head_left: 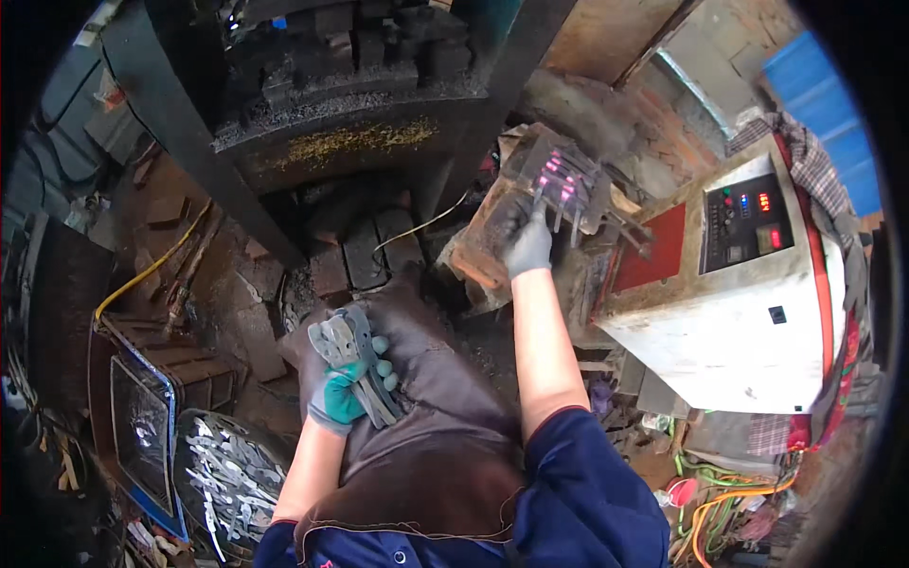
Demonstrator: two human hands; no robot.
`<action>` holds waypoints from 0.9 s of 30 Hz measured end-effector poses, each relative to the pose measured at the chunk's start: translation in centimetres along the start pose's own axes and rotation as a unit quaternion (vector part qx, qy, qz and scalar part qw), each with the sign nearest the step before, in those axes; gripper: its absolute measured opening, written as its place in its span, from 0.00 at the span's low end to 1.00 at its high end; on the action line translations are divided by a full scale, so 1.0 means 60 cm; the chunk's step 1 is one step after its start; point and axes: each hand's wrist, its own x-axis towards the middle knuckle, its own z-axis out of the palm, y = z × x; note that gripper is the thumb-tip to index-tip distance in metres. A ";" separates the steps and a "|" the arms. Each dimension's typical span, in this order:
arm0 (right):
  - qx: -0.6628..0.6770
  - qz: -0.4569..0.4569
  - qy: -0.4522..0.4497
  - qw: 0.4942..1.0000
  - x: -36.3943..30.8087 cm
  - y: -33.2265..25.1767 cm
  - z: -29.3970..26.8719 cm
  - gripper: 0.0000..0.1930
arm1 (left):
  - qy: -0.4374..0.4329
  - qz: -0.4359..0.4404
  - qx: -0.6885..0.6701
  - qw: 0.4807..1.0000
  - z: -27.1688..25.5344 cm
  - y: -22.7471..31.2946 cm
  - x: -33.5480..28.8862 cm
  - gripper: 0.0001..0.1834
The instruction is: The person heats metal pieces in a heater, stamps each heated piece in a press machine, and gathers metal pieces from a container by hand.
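Note:
My left hand (338,398), in a green and grey glove, is closed round a bundle of grey metal plier-half blanks (347,333), some with round knobs at the side. It rests over the brown leather apron (426,364) on my lap. Ahead and to the right, my right hand (528,244), in a grey glove with dark, sooty fingers, reaches to a brick-built heating block (488,232). Its fingers look closed on the end of one blank, partly hidden. Several blanks (589,194) lie side by side on the block, with parts glowing pink.
A white control cabinet (729,350) with lit red displays stands at the right. Ahead rises a dark, sooty machine frame (350,147). At the lower left are a bin of loose metal pieces (227,483) and a blue-edged crate (175,426). Orange and green cables (724,497) lie lower right.

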 end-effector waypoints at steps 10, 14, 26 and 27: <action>-0.067 0.051 -0.289 0.954 -0.159 -0.016 0.153 0.12 | 0.003 -0.040 -0.039 0.998 0.007 0.012 -0.013 0.28; -0.209 0.052 -0.340 0.916 -0.144 0.007 0.332 0.16 | 0.024 -0.009 -0.028 0.999 0.025 0.015 -0.018 0.24; -0.261 0.123 -0.372 0.882 -0.085 0.068 0.465 0.25 | 0.002 -0.002 -0.051 0.999 0.018 0.017 -0.034 0.25; -0.247 0.131 -0.386 0.879 -0.092 0.066 0.448 0.28 | 0.005 -0.003 -0.052 0.999 0.015 0.020 -0.037 0.25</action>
